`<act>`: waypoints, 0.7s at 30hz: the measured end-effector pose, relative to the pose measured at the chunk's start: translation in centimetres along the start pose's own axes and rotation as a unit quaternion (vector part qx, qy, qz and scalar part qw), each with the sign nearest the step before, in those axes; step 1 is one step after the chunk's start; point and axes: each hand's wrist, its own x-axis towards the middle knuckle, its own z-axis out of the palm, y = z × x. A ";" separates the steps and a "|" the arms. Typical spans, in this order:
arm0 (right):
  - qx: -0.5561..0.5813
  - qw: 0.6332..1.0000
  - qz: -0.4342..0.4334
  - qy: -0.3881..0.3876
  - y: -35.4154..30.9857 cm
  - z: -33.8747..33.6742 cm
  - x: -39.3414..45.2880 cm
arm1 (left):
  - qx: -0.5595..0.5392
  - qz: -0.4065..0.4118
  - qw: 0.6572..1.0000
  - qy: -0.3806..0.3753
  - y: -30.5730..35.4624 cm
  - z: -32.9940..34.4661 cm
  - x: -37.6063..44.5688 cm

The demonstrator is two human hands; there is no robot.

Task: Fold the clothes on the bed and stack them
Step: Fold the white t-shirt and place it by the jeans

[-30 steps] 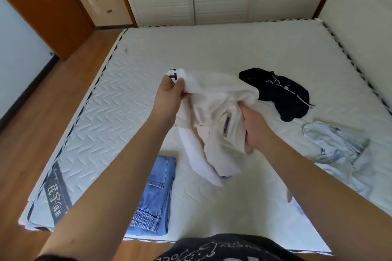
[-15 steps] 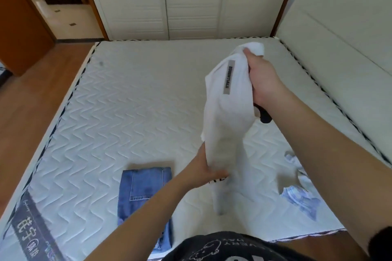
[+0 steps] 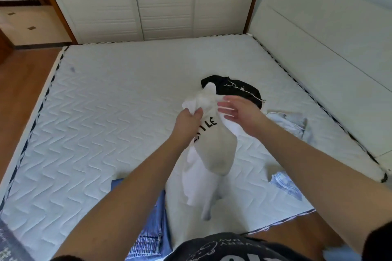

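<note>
a: head view, what's the left hand [image 3: 187,121] doing?
b: its fingers are clamped on a bunch of the white shirt [image 3: 212,146] near the top, holding it up above the bed [image 3: 101,112].
a: and the right hand [image 3: 239,111]?
b: just beside the shirt's upper part, fingers spread apart and blurred. whether they touch the cloth, i can't tell.
a: how does the shirt hang?
b: crumpled, drooping from the left hand toward the near edge of the bed, with black letters showing below the grip.
a: what else lies on the bed?
b: a black top [image 3: 237,89] beyond the hands, a pale blue garment [image 3: 290,125] to the right of it, still crumpled, and folded jeans [image 3: 152,237] at the near edge, partly hidden under the left forearm.
a: are the jeans touching the shirt?
b: the shirt's hanging end is just beside them; contact isn't clear.
</note>
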 end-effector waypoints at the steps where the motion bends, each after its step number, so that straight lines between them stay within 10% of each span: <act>1: -0.037 0.999 0.016 0.010 2.4 -0.3 -0.5 | -0.005 -0.011 1.000 0.004 0.8 0.2 0.5; 6: -0.062 0.987 0.113 0.094 11.8 -1.6 -2.9 | -0.018 -0.020 1.000 0.006 4.2 1.6 0.7; 12: -0.211 0.971 0.103 -0.050 15.6 -3.0 -4.8 | -0.090 -0.021 0.996 -0.010 8.9 2.2 0.7; 21: -0.160 0.982 0.048 0.083 12.7 -2.9 -2.3 | -0.099 0.041 0.993 -0.046 14.1 2.0 1.7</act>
